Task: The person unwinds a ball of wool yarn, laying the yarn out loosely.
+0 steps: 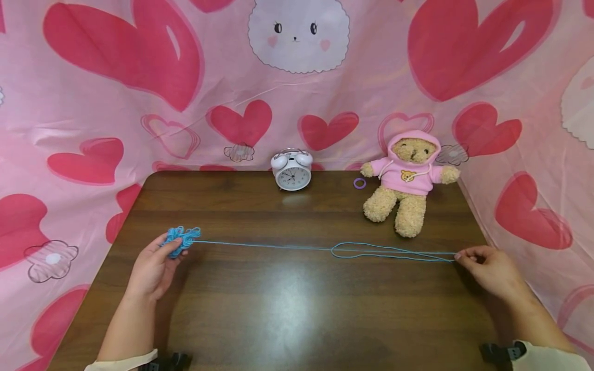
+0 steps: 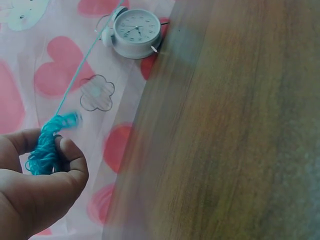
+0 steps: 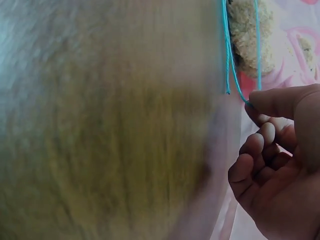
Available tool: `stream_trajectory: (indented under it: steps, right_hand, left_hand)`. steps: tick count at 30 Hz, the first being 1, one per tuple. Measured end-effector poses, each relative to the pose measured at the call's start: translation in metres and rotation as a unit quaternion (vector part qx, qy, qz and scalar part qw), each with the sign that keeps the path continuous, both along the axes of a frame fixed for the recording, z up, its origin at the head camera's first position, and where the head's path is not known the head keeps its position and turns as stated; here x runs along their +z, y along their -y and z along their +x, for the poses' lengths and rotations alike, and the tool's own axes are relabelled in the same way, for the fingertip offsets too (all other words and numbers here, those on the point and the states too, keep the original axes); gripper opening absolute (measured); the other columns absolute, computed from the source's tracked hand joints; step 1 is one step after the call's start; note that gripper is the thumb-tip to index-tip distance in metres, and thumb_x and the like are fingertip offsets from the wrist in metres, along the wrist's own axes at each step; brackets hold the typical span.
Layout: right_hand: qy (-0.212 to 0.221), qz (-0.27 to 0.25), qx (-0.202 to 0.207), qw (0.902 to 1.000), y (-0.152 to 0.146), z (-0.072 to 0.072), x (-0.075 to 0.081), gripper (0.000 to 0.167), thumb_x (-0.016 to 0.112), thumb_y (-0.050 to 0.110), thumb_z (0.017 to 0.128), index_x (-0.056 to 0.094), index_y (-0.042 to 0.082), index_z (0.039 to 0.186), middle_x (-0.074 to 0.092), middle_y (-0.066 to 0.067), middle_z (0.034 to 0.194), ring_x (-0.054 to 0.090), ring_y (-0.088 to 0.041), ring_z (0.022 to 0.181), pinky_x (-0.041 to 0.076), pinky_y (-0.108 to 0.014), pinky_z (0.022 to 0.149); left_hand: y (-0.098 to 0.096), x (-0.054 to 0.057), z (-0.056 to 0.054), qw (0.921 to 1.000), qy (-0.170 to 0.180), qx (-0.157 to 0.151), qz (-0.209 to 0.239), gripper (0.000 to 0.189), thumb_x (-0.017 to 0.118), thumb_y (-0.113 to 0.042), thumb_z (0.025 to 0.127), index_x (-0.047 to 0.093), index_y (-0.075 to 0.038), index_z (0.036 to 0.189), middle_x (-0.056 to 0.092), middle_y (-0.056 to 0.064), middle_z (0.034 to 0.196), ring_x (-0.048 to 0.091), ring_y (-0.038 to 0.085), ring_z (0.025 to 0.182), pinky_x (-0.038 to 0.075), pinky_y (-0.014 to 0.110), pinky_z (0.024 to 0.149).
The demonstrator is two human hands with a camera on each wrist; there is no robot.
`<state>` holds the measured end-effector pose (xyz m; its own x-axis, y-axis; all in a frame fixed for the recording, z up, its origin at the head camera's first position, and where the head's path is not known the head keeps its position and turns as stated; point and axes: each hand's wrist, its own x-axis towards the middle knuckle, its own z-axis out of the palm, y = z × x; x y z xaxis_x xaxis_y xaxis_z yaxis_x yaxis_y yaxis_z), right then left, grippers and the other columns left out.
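Note:
A small looped bundle of blue yarn (image 1: 182,241) sits between the thumb and fingers of my left hand (image 1: 157,265), above the left part of the table. From it one taut strand runs across to my right hand (image 1: 494,270), which pinches the yarn between thumb and forefinger. A long slack loop of the strand (image 1: 371,243) hangs back from that pinch toward the middle. In the right wrist view a cut yarn end (image 3: 228,92) dangles beside the pinch, and the other fingers are curled. The left wrist view shows the bundle (image 2: 45,152) gripped, with short loops sticking out at its top.
At the back edge of the brown wooden table (image 1: 232,319) stands a white twin-bell alarm clock (image 1: 292,172). A purple ring (image 1: 359,183) lies to its right, beside a teddy bear (image 1: 408,178) in a pink hoodie. Pink heart-patterned cloth (image 1: 223,62) surrounds the table.

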<state>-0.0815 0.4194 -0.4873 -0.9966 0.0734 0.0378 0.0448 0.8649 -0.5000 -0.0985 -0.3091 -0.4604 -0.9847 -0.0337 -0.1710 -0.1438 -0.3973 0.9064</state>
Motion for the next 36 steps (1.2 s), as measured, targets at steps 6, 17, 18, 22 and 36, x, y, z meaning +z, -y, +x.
stream_trajectory:
  steps: [6,17,18,22,36]
  right_hand:
    - [0.028,0.016,0.002,0.9995,-0.001,-0.002,-0.002,0.024,0.072,0.027,0.097,0.077,0.004,0.095,0.072,-0.004,0.082,0.051,-0.003,0.068,0.041,-0.025,0.058]
    - [0.074,0.041,0.021,0.9962,-0.002,-0.010,0.000,0.029,0.068,0.028,0.100,0.076,0.000,0.099,0.075,-0.017,0.093,0.066,-0.024,0.080,0.050,-0.040,0.068]
    - [0.068,0.042,0.023,0.9965,-0.003,-0.010,0.000,0.028,0.068,0.027,0.099,0.077,0.000,0.099,0.076,-0.018,0.093,0.067,-0.027,0.080,0.050,-0.040,0.068]
    - [0.054,0.045,0.027,0.9972,-0.006,-0.011,0.000,0.028,0.069,0.026,0.098,0.078,-0.001,0.100,0.076,-0.021,0.095,0.069,-0.038,0.086,0.051,-0.041,0.069]
    - [0.000,0.018,0.007,0.9998,0.012,-0.009,0.010,0.026,0.075,0.026,0.095,0.078,0.002,0.104,0.076,-0.015,0.094,0.063,-0.014,0.079,0.045,-0.026,0.061]
  left_hand:
    - [0.000,0.000,-0.001,0.9999,-0.011,0.003,0.013,0.018,0.054,-0.002,0.106,0.071,-0.004,0.112,0.070,0.001,0.102,0.066,0.012,0.088,0.055,0.025,0.079]
    - [-0.010,0.000,-0.004,0.9999,-0.003,-0.014,0.001,0.017,0.055,-0.004,0.106,0.071,-0.006,0.114,0.071,0.000,0.102,0.066,0.010,0.089,0.055,0.024,0.081]
    - [-0.011,0.000,-0.005,0.9999,-0.003,-0.016,-0.001,0.017,0.055,-0.004,0.106,0.071,-0.006,0.114,0.070,0.000,0.102,0.066,0.010,0.089,0.055,0.024,0.081]
    - [-0.015,0.000,-0.006,0.9997,-0.002,-0.021,-0.008,0.018,0.055,-0.004,0.107,0.071,-0.006,0.114,0.070,-0.001,0.103,0.065,0.010,0.090,0.054,0.025,0.082]
    - [-0.026,-0.001,-0.010,0.9994,-0.003,-0.032,-0.011,0.017,0.055,-0.004,0.107,0.069,-0.008,0.114,0.070,-0.002,0.102,0.065,0.008,0.089,0.055,0.023,0.080]
